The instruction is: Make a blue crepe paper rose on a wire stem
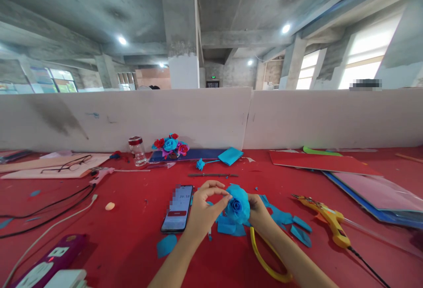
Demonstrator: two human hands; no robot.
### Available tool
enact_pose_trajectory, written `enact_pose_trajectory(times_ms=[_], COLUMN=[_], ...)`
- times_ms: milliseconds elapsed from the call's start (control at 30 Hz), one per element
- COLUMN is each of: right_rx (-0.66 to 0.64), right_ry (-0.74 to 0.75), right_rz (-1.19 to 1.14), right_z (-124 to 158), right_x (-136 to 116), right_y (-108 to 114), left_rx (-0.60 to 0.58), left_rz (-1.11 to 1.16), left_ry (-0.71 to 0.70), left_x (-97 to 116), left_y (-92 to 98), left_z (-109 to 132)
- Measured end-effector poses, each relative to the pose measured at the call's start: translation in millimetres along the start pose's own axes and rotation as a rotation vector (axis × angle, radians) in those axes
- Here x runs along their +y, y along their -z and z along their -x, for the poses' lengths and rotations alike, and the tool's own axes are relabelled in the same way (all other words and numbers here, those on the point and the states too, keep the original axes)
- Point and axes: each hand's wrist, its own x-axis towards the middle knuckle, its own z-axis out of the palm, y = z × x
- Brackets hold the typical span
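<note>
A blue crepe-paper rose [238, 206] is held up between my two hands, its rolled centre facing me. My left hand [207, 203] pinches the rose's left edge with thumb and forefinger, the other fingers curved above. On the flower's right, my right hand [258, 212] grips it from behind; most of those fingertips are hidden by the petals. Cut blue paper pieces [228, 225] lie beneath the hands, and more blue petals [300, 235] are scattered to the right. A yellow looped handle [264, 259] shows partly under my right forearm.
A phone [176, 208] lies left of my hands. At right rests a yellow glue gun [325, 217]; a pink one [103, 174] lies left. Behind are a paper-flower bouquet [170, 146], a glass jar [138, 151] and a blue flower [200, 164]. A power strip [49, 261] sits front left.
</note>
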Motion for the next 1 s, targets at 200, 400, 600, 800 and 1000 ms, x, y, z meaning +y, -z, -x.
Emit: enact_pose_trajectory(times_ms=[200, 400, 600, 800, 1000], right_rx=[-0.012, -0.024, -0.023, 0.024, 0.039], right_ry=[0.001, 0.012, 0.004, -0.024, -0.032], right_rz=[0.023, 0.029, 0.022, 0.009, 0.004], right_z=[0, 1, 1, -1, -2], right_x=[3, 6, 5, 6, 3], right_y=[1, 3, 1, 3, 4], left_rx=[-0.071, -0.186, -0.241, -0.011, -0.013], left_rz=[-0.016, 0.109, 0.231, 0.018, -0.135], left_ry=[0.067, 0.163, 0.266, -0.002, -0.126], left_x=[-2, -9, -15, -4, 1], left_y=[1.4, -1.3, -4.5, -2.3, -5.6], left_z=[-3, -2, -1, 1, 6])
